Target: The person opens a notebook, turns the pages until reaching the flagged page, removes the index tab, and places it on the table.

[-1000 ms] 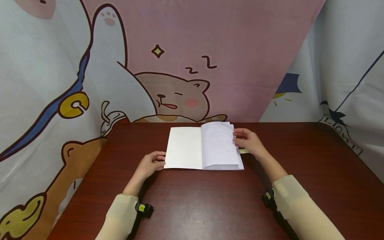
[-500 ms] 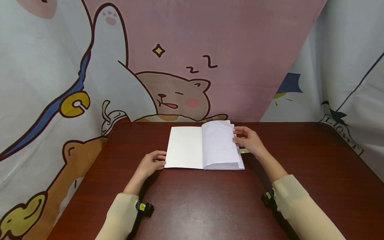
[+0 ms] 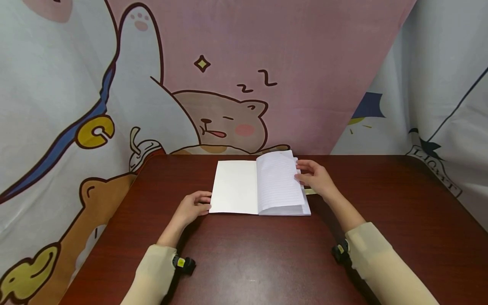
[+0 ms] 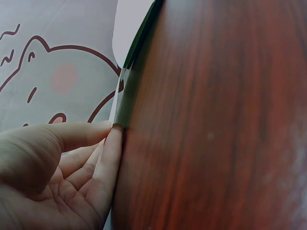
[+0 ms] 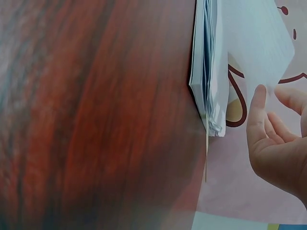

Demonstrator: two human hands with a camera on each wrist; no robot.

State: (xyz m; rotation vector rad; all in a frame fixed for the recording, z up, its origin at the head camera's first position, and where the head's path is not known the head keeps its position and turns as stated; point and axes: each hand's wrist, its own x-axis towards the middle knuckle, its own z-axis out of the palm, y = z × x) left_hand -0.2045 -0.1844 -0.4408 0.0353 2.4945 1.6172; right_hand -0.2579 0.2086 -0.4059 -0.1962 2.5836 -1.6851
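Observation:
An open notebook lies on the table, its left side blank white. On its right side a lined page is lifted and bowed above the pages under it. My left hand pinches the notebook's left edge; the left wrist view shows thumb and finger on either side of the green-backed cover. With thumb and fingertip my right hand holds the outer edge of the raised page. A pale yellow ribbon sticks out from the notebook's right side, below that hand.
The dark red-brown wooden table runs back to a cartoon-printed curtain, close behind the notebook. More printed cloth hangs along the right side. A black wrist camera sits by the left sleeve.
The lined page has risen slightly at its top edge, and my right fingertips have moved up a little with it. My left hand stays at the notebook's left edge.

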